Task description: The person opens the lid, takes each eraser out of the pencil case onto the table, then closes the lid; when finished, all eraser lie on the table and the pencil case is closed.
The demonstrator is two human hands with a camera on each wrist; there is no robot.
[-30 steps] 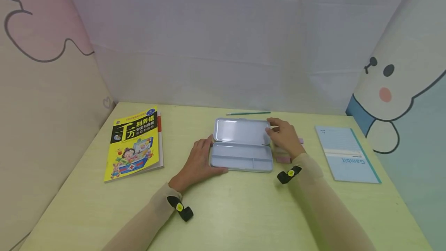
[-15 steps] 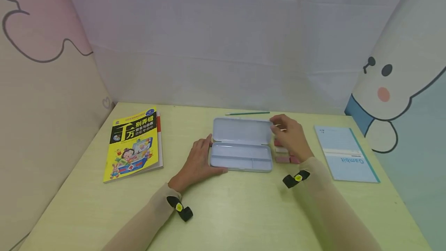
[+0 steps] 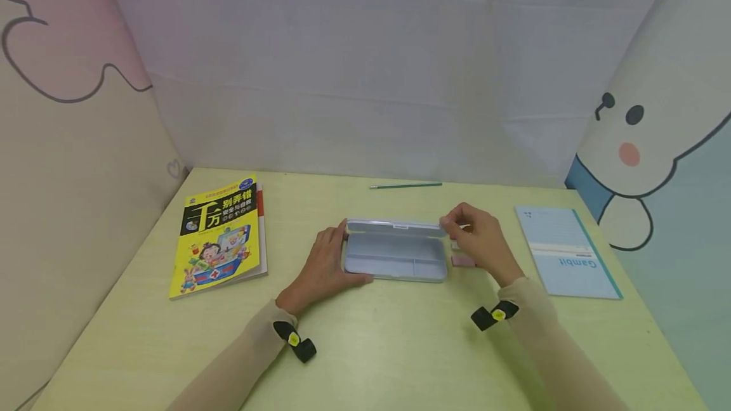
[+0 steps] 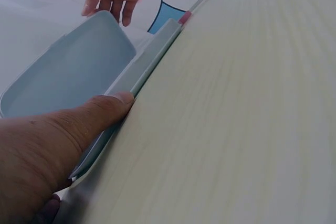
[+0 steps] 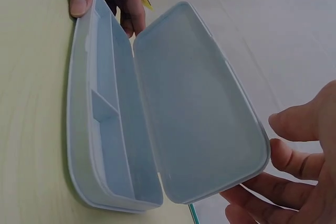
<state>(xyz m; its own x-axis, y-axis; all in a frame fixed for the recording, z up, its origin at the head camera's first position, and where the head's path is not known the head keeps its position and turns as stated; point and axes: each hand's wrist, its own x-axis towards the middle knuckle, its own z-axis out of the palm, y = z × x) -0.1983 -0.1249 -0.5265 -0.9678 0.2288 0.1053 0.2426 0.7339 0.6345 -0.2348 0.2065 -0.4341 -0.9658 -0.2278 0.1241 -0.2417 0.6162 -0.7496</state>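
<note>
A pale blue pencil case point(image 3: 379, 265) lies on the table with its hinged lid point(image 5: 202, 103) raised partway. Its divided tray holds nothing. My left hand point(image 3: 322, 265) grips the left end, thumb along the front wall point(image 4: 118, 106) and fingers behind. At the lid's right corner is my right hand point(image 3: 476, 236), fingers bent around the edge. In the right wrist view, the index fingertip point(image 5: 278, 153) meets the lid's rim, with the thumb point(image 5: 294, 121) beside it and the other fingers partly behind the lid.
Pink and white erasers point(image 3: 464, 261) sit right of the case, partly hidden by the right hand. A green pencil point(image 3: 405, 186) lies behind it. A yellow book point(image 3: 219, 233) on another book is at left, a light blue notebook point(image 3: 568, 252) at right.
The lid has swung up from lying flat back to a raised position, right hand moving with it toward the front. My left hand has stayed on the case.
</note>
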